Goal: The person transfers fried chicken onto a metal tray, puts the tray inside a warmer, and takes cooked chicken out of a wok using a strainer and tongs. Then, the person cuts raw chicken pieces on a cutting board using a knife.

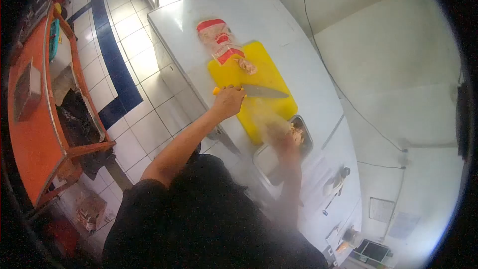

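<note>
My left hand (pixel 229 101) is wrapped round the yellow handle of a large knife (pixel 266 91), whose blade lies across a yellow cutting board (pixel 259 60). Small pale pieces of food (pixel 246 66) sit near the board's far end, beside the opening of a red and clear plastic bag (pixel 219 37). Over the board's near edge and a metal tray (pixel 309 137) is my right hand (pixel 283 142), hazy and blurred, its fingers not clear. Pale pieces show in the tray next to it.
The white table (pixel 174 17) runs along a wall with hanging cables. A small container (pixel 330 186) and a thin utensil (pixel 332 202) are towards its near right end. To the left, across the tiled floor, stands an orange piece of furniture (pixel 37 157).
</note>
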`<state>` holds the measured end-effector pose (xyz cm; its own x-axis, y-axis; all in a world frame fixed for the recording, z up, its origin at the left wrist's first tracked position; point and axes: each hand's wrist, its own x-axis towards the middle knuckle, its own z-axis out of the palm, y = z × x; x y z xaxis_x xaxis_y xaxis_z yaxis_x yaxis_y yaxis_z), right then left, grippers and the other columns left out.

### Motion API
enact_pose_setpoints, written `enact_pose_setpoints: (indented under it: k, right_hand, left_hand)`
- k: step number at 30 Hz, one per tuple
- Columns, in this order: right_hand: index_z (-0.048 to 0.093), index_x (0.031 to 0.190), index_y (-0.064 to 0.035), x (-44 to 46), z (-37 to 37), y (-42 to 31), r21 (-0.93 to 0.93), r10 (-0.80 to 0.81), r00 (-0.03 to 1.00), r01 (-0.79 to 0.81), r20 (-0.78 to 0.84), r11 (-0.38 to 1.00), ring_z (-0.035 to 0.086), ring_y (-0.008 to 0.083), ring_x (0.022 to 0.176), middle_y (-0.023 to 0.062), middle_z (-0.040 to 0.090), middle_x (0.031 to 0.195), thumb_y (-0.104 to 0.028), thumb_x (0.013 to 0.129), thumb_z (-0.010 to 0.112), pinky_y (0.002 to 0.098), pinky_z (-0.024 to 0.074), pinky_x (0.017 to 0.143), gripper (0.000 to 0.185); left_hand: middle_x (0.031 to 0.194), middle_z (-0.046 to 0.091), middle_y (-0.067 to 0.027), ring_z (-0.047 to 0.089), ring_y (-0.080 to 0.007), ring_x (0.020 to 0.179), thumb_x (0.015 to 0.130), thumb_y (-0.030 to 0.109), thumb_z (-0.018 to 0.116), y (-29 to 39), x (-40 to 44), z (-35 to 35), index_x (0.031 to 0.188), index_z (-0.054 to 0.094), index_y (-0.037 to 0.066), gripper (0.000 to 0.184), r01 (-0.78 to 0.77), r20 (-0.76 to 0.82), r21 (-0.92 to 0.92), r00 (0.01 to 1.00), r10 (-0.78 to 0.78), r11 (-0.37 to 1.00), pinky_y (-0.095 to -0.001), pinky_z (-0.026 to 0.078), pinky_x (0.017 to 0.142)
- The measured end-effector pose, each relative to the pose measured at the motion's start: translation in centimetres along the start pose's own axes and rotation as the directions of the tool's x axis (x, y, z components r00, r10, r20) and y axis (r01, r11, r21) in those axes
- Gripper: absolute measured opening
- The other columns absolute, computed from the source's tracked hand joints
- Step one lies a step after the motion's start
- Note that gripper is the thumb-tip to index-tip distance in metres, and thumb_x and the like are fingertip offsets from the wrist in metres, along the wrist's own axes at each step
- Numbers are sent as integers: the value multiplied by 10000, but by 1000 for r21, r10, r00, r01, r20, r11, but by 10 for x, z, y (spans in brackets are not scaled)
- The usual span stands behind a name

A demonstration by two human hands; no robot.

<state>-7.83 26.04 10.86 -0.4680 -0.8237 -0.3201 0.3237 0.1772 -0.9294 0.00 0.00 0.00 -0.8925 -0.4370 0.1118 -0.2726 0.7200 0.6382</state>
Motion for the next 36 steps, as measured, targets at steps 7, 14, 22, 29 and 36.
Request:
enact_pose_setpoints:
  k: [7, 14, 22, 29, 36]
  right_hand:
    - [187, 1528, -92, 56, -65, -1, -75, 57, 979, -73, -198, 995, 570, 302, 1190, 187, 458, 1411, -289, 1036, 432, 413, 510, 942, 584]
    - [48, 1535, -76, 86, -75, 8, -89, 249, 956, -264, -156, 960, 615, 311, 1106, 188, 488, 1364, -228, 1018, 463, 411, 556, 855, 680]
    - [140, 1497, -4, 140, -83, 85, -253, 94, 995, -101, -41, 962, 598, 312, 1088, 186, 524, 1289, -218, 996, 482, 397, 523, 902, 643]
    - [307, 1437, 7, 38, 50, 88, -705, -365, 925, 189, -106, 683, 530, 267, 1190, 172, 475, 1330, -172, 994, 505, 390, 471, 970, 518]
    - [344, 1415, 25, -62, 246, 269, -619, 628, 688, -324, 364, 715, 526, 300, 1211, 180, 438, 1377, -257, 1016, 491, 412, 464, 975, 511]
  left_hand:
    - [888, 627, -150, 603, -340, 892, 814, 203, 630, -2, 32, 14, 905, 643, 50, 178, -53, -160, 114, 985, 71, 992, -469, 466, 804]
    - [833, 656, -161, 632, -364, 834, 684, 177, 662, 2, 51, -29, 803, 671, 44, 178, -64, 90, 379, 995, 32, 923, -465, 486, 790]
    - [844, 663, -152, 639, -371, 826, 696, 152, 666, 46, 23, 0, 834, 674, 50, 172, 82, 197, 200, 973, -122, 976, -481, 493, 801]
    - [1016, 596, -190, 591, -351, 955, 787, 203, 692, 36, -181, 2, 960, 621, 22, 260, 197, -258, -149, 938, -231, 969, -468, 483, 825]
    - [926, 610, -175, 586, -352, 928, 758, 106, 630, -28, -557, 32, 969, 636, 4, 234, 751, -279, -43, 624, -730, 659, -460, 501, 781]
